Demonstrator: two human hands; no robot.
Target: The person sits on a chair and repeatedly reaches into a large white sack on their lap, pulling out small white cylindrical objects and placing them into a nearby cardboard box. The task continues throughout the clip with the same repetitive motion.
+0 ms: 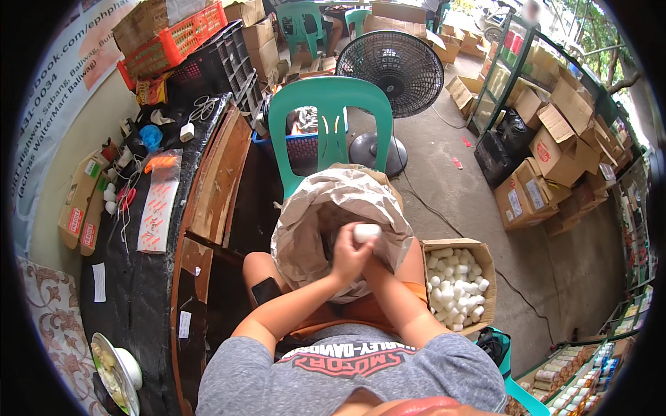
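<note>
A large crumpled brown paper sack [296, 234] stands with its mouth spread wide between my knees, against a green plastic chair. Over that mouth, my left hand [349, 255] has its fingers around a small white cylindrical piece [367, 233]. My right hand [375, 249] is crossed close beside it, partly hidden and blurred, so its grip is unclear. Beside my thigh sits a cardboard box [489, 291] full of similar white cylinders [458, 286]. The sack's contents are in shadow. A dark phone [266, 291] rests on my other thigh.
A green plastic chair [330, 88] and a black fan [390, 73] stand ahead. To the left runs a black-covered table [130, 291] with cables, a plastic packet and a plate of food. Cardboard boxes [525, 192] and a metal shelf rack are at the right. A cord crosses the floor.
</note>
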